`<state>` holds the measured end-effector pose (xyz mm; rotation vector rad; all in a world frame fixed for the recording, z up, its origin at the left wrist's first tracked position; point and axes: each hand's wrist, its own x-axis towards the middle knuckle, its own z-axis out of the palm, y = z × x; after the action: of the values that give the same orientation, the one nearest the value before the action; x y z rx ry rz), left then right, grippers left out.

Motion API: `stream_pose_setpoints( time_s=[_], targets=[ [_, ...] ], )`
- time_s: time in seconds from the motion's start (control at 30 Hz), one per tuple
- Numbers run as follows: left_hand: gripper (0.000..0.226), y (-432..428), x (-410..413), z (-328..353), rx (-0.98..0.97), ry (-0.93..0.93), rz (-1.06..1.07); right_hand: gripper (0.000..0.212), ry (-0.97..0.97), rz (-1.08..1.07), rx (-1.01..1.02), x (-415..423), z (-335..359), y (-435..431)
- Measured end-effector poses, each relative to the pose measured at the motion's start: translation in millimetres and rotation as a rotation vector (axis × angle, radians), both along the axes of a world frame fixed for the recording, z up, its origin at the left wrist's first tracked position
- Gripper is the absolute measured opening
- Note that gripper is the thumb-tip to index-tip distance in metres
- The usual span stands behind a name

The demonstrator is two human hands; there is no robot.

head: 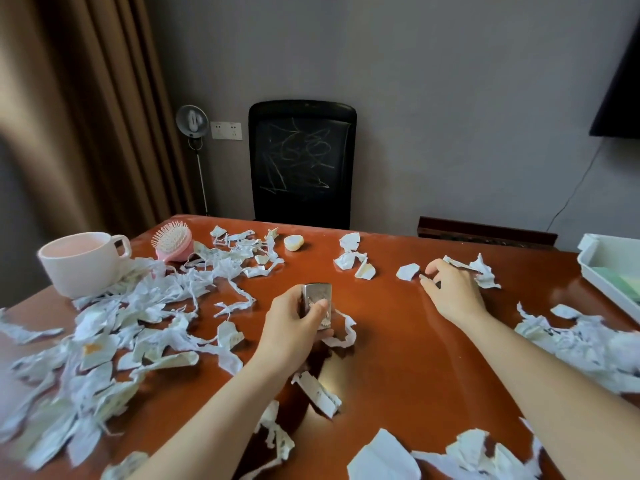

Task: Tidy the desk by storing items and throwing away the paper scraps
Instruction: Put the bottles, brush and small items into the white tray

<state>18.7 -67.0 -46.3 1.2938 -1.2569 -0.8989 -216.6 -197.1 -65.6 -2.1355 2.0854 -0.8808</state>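
Torn white paper scraps [114, 327] cover the brown desk [398, 358], thickest at the left and right. My left hand [294, 327] grips a small silver metal case [317, 303], held upright above the desk's middle. My right hand [450, 289] reaches further back, its fingers curled over something small and dark on the desk, just left of a crumpled scrap [483, 273]. What that small thing is cannot be told. A white cup [83, 263] stands at the far left, with a pink hairbrush [173, 242] behind it.
A white storage tray [602, 268] with something green inside sits at the desk's right edge. A small pale round object [293, 242] lies near the far edge. Behind the desk stand a black office chair [301, 164], a floor lamp [194, 126] and a brown curtain [86, 116].
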Motion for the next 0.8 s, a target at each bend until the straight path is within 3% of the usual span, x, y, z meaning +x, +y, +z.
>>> stream_pose_setpoints(
  time_s=[0.23,0.43,0.53,0.63,0.8],
  targets=[
    [0.012,16.8,-7.8,5.8,0.032,0.068,-0.086,0.017,-0.2,-0.06,0.024,-4.0,5.1,29.9],
    [0.027,24.9,-25.1,13.2,0.089,0.068,-0.077,0.018,-0.35,-0.01,0.173,-6.4,27.7,60.9],
    [0.023,30.3,-35.3,25.1,0.078,0.03,-0.065,0.026,-0.428,0.037,0.188,-9.1,44.2,78.8],
    [0.018,37.8,-47.5,42.7,0.035,-0.029,-0.09,0.019,-0.504,0.083,0.186,-20.4,66.4,98.2],
    [0.015,47.7,-73.2,68.1,-0.047,-0.208,-0.173,0.018,-0.497,0.114,0.107,-57.2,104.7,129.8]
  ],
)
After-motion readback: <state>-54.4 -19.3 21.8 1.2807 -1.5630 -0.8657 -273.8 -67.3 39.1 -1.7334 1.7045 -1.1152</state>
